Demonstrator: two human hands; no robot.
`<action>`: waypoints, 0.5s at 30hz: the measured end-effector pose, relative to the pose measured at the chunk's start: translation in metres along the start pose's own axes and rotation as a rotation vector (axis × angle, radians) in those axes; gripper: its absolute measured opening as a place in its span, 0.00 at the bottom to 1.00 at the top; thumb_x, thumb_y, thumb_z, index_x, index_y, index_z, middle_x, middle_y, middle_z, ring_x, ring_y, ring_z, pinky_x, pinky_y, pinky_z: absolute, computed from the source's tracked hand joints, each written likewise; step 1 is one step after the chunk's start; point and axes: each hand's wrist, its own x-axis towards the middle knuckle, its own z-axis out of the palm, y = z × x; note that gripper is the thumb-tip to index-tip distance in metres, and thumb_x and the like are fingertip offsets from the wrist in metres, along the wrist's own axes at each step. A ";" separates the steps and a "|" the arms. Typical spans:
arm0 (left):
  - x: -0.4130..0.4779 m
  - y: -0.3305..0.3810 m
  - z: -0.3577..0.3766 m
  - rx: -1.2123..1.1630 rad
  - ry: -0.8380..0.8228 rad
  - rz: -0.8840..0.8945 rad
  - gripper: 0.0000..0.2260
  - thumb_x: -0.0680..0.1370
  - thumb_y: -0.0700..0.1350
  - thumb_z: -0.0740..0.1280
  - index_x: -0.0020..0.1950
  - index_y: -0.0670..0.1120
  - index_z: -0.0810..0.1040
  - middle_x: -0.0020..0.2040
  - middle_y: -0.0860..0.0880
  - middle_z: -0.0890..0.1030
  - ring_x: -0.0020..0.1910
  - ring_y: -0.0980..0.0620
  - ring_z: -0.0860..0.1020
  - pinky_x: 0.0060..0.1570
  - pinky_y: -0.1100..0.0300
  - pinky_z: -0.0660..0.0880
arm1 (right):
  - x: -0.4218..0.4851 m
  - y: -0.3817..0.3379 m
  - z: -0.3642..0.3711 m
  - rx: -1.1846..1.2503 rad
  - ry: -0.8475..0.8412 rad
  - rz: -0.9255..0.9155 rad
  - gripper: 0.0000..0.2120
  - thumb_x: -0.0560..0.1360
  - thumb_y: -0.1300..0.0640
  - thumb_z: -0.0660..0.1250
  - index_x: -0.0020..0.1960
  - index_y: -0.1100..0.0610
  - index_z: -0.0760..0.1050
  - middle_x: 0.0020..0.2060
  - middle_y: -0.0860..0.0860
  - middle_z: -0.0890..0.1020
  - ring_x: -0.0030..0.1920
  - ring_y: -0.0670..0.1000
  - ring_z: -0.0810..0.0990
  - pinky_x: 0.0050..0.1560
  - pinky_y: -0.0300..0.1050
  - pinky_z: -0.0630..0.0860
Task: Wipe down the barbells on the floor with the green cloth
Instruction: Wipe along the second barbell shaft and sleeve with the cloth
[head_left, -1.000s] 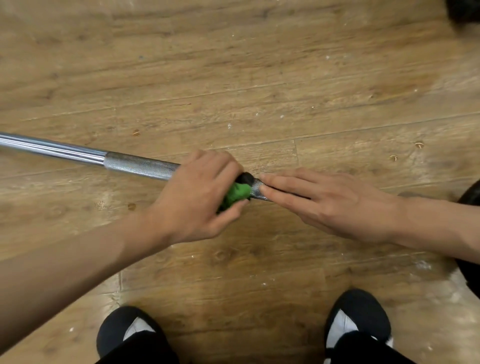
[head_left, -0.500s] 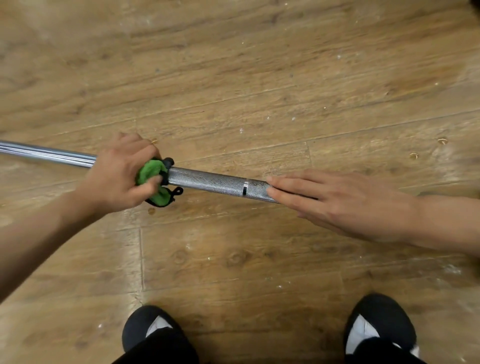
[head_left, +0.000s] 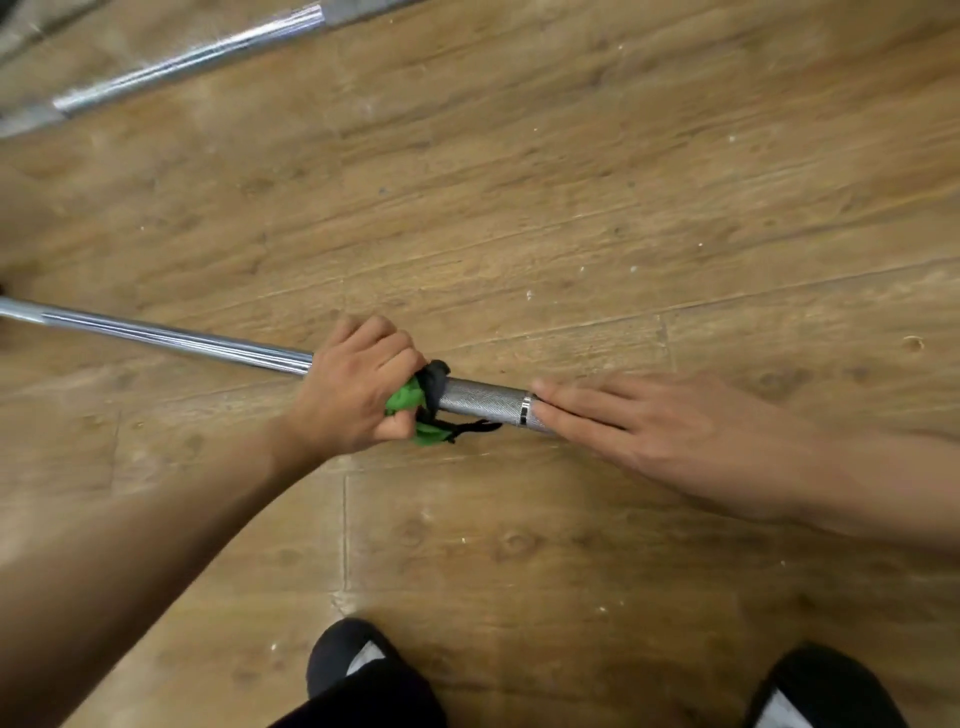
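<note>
A steel barbell (head_left: 483, 402) lies across the wooden floor, smooth and shiny at the left, knurled under my hands. My left hand (head_left: 353, 389) grips the green cloth (head_left: 410, 408), black along its edge, wrapped round the bar where the knurling starts. My right hand (head_left: 654, 421) rests flat on the bar just right of a thin ring mark, fingers straight and pointing left. The bar's right stretch is hidden under that hand and forearm.
A second barbell (head_left: 192, 57) lies on the floor at the upper left, running diagonally. My two dark shoes, the left shoe (head_left: 358, 660) and the right shoe (head_left: 826, 686), stand at the bottom edge. Bare wood planks (head_left: 571, 208) lie between the two bars.
My left hand slid the cloth left along the bar, away from the right hand, baring the knurled stretch. The view tilted up and the second barbell came into sight. The right hand stayed put.
</note>
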 end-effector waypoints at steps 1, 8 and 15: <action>-0.008 -0.016 -0.003 0.014 -0.032 -0.006 0.17 0.77 0.53 0.57 0.46 0.41 0.76 0.41 0.43 0.77 0.43 0.40 0.77 0.47 0.46 0.68 | -0.001 0.000 -0.003 0.002 0.031 0.011 0.34 0.76 0.69 0.59 0.81 0.59 0.62 0.80 0.56 0.66 0.68 0.57 0.78 0.52 0.50 0.84; -0.015 -0.008 -0.012 -0.003 -0.090 -0.251 0.18 0.74 0.50 0.60 0.54 0.38 0.77 0.52 0.38 0.77 0.49 0.37 0.74 0.49 0.44 0.67 | 0.009 0.000 -0.003 -0.068 -0.038 0.035 0.35 0.73 0.71 0.60 0.80 0.63 0.64 0.77 0.61 0.69 0.63 0.61 0.79 0.44 0.56 0.84; -0.024 0.010 -0.021 -0.115 -0.109 -0.227 0.23 0.85 0.56 0.57 0.69 0.39 0.73 0.59 0.39 0.76 0.55 0.38 0.75 0.58 0.47 0.69 | 0.050 -0.004 0.004 -0.158 -0.019 -0.045 0.34 0.77 0.67 0.65 0.81 0.64 0.58 0.78 0.61 0.68 0.72 0.60 0.74 0.55 0.55 0.83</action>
